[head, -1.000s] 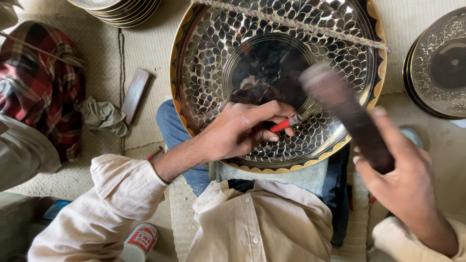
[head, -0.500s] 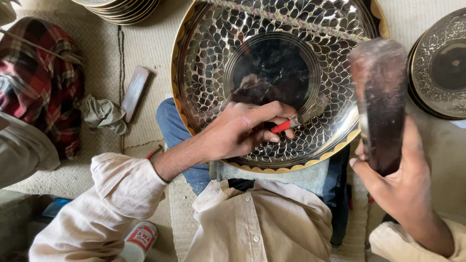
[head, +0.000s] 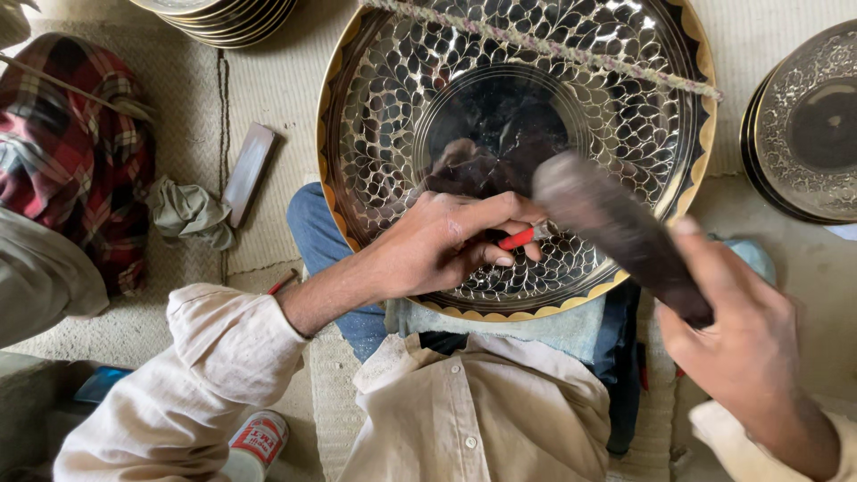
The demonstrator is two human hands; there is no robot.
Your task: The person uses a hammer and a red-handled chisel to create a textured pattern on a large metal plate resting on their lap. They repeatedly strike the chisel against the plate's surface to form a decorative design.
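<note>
Pinching a red-handled chisel [head: 516,238] against the engraved tray [head: 375,170], left hand [head: 442,243] — right hand [head: 745,344] grips a mallet [head: 616,228].

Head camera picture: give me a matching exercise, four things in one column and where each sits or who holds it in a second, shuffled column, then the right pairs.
Things:
1. Red-handled tool
2. Dark wooden mallet
3. Checked cloth
4. Flat wooden block

Places:
A. On the mat left of the big engraved tray, beside a crumpled rag
B. In the grip of the left hand, tip against the tray
C. At the far left edge of the picture
D. In the grip of the right hand, raised over the tray's lower right rim

Pairs: 1-B, 2-D, 3-C, 4-A
</note>
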